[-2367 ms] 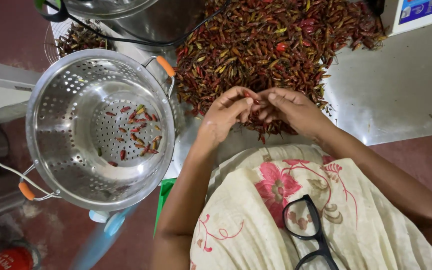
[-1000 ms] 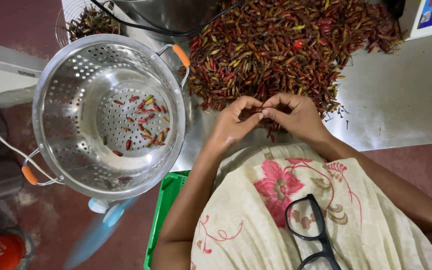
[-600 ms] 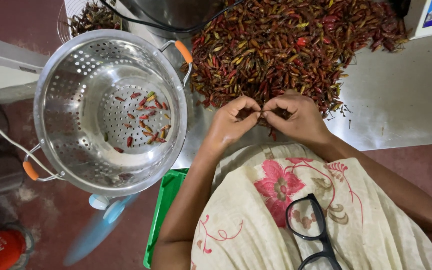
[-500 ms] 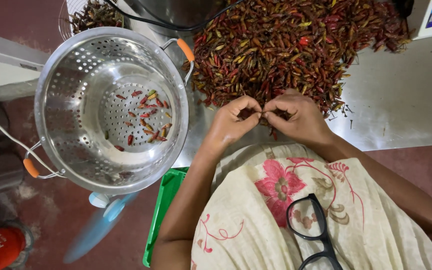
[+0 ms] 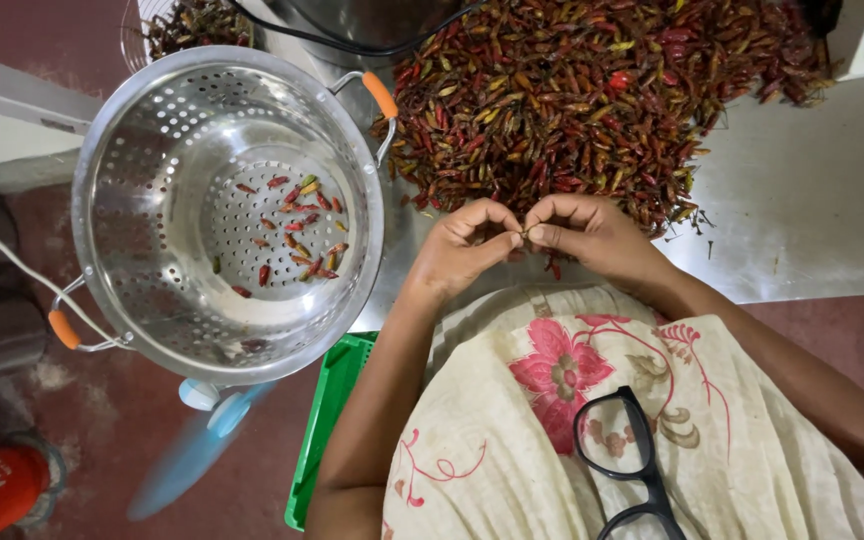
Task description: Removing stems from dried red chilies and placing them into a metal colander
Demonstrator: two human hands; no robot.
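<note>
Spectacles [image 5: 622,460]: nearest to us, black-framed, hanging on the front of our floral cream garment [image 5: 572,420].
Green crate [image 5: 327,420]: just left of our lap, below the counter edge; we cannot tell what it holds.
Left hand [image 5: 462,250]: ours, fingers pinched narrow on one end of a single small chilli [image 5: 527,233].
Right hand [image 5: 587,230]: ours, fingertips pinched on the other end of the same chilli; the two hands meet tip to tip.
Chilli in hand: held above the near edge of the counter [image 5: 812,210], just in front of the heap.
Colander [image 5: 227,210]: steel, perforated, with orange-sleeved handles, left of our hands; holds a thin scatter of red, green and yellowish chillies on its bottom.
Chilli heap [image 5: 592,90]: beyond our hands, loose on the steel counter, mostly dark red with some yellow and green.
Wire basket [image 5: 187,20]: farthest left, behind the colander; holds dark chilli pieces, too small to tell more.
Steel pot [image 5: 372,20]: far edge, mostly out of frame; contents hidden.
</note>
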